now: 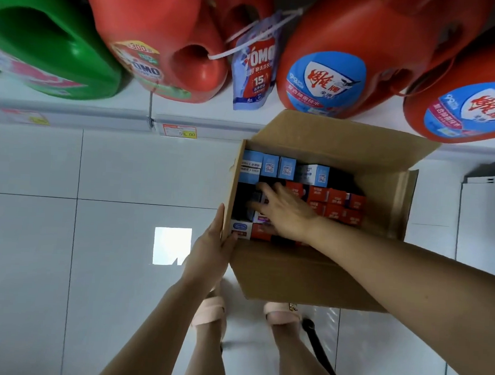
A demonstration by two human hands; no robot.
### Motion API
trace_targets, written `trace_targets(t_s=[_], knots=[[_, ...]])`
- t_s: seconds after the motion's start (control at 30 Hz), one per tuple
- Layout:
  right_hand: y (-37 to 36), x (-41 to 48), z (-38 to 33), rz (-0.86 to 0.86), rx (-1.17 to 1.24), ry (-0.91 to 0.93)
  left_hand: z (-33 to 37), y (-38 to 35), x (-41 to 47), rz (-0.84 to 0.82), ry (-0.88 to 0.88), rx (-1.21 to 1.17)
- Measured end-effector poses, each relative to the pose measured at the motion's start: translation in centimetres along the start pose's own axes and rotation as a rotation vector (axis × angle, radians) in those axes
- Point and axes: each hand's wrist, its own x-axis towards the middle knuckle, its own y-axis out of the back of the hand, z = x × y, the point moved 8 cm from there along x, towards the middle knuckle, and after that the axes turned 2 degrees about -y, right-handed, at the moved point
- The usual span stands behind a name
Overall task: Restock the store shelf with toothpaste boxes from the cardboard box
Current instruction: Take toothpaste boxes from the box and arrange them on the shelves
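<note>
Small blue, red and dark toothpaste boxes (336, 205): packed inside the open brown cardboard box (307, 278), on the white tiled floor (63, 234) below the white store shelf (71, 110). Right grip (282, 215): fingers spread, unclosed, reaching in, apparently to select one. Left grip (210, 251): pinches the carton wall, likely to steady it.

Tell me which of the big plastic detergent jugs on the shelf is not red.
The green plastic jug at the far left of the shelf, just left of the OMO-labelled one. Every other jug in the row is red.
</note>
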Motion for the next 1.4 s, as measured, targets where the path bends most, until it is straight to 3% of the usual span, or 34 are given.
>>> trace_targets(t_s=[0.27,0.5,0.7,0.93,1.03,1.1,1.17,1.23,1.4], knots=[[-0.8,-0.4,0.1,0.098,0.15,-0.34,0.6,0.2,0.0,0.012,-0.033,0.008],[-0.3,-0.1,0.4,0.117,0.158,-0.285,1.0,0.4,0.0,0.011,-0.029,0.015],[-0.3,1.2,0.5,-0.078,0.096,-0.272,1.1,0.3,-0.3,-0.001,-0.018,0.025],[0.9,1.3,-0.6,-0.04,-0.026,-0.26,0.9,0.6,-0.4,0.008,0.019,0.033],[1.9,0.1,-1.2,0.053,0.031,-0.26,0.6,1.4,-0.2,0.087,0.058,0.106],[3.0,-1.0,-1.4,0.094,0.06,-0.25,1.8,2.8,-1.0,0.245,0.021,0.117],[4.5,-2.6,-1.4,0.122,0.103,-0.251,4.5,4.9,-3.0,0.426,-0.08,0.007],[5.9,-4.5,-1.2,0.135,0.146,-0.262,6.6,5.8,-5.0,0.467,-0.078,-0.195],[11.0,-9.7,-1.0,0.151,0.145,-0.243,7.3,-0.3,-7.4,0.176,0.558,-1.357]])
